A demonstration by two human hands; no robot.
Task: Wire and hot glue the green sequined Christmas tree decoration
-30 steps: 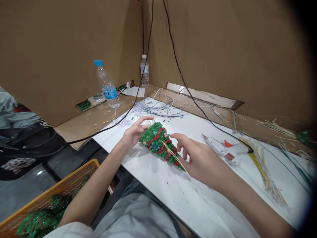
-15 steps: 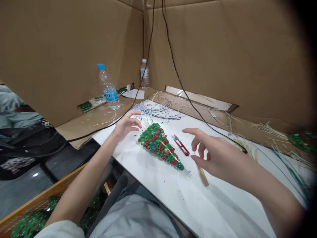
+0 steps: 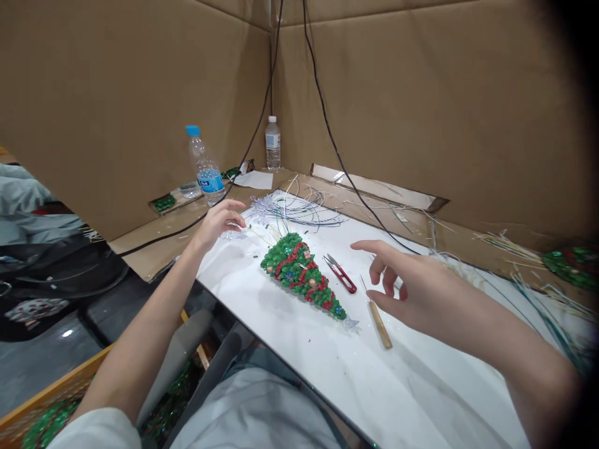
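1. Through my head view, the beaded tree (image 3: 299,274) lies on the white board (image 3: 322,386) between my two hands, wide end toward the far left, star (image 3: 349,323) toward the near right.
2. My left hand (image 3: 218,226) hovers left of that wide end, fingers curled. A faint pale strand (image 3: 262,238) seems to run from its fingertips to the tree; I cannot tell whether they pinch it.
3. My right hand (image 3: 397,280) is spread, thumb and forefinger well apart, gripping nothing, above the board beside the awl (image 3: 380,324).
4. I judge the step in hand to be working that strand. A low, even pull, in line with the strand, would suit it best; a jerk could drag the tree or snap the strand.
5. Resting right fingertips lightly on the tree would steady it without crushing beads.
6. I'd keep that palm away from the awl's point and the red snips (image 3: 341,274), which lie just right of the tree.
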